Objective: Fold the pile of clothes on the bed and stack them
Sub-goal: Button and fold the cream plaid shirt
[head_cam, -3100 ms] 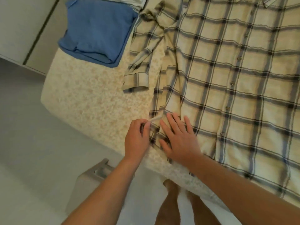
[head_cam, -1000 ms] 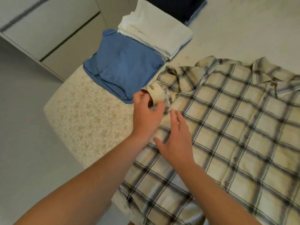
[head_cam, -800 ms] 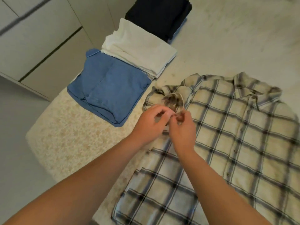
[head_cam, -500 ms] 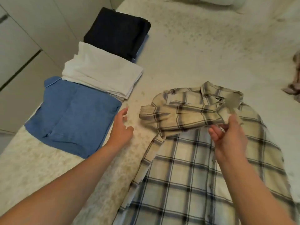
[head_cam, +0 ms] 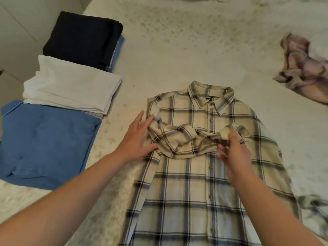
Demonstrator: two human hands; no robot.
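Observation:
A cream plaid button-up shirt (head_cam: 204, 183) lies face up on the bed, collar away from me. Its left sleeve (head_cam: 179, 139) is drawn across the chest in a loose bunch. My right hand (head_cam: 232, 151) holds the sleeve's cuff end over the chest pocket area. My left hand (head_cam: 136, 139) has straight fingers and touches the shirt's left shoulder edge where the sleeve folds over. At the left edge of the bed lie folded clothes: a blue piece (head_cam: 44, 142), a white one (head_cam: 71, 87) and a black one (head_cam: 83, 36).
A crumpled pinkish garment (head_cam: 305, 71) lies at the far right of the bed (head_cam: 186, 41). Another crumpled plaid piece (head_cam: 316, 208) shows at the right edge. White cupboard fronts stand beyond the bed's left side.
The sleeve has been carried across the chest from the left; my right hand took its cuff rightward, my left hand let go and now rests at the shoulder fold. My view shifted up the bed.

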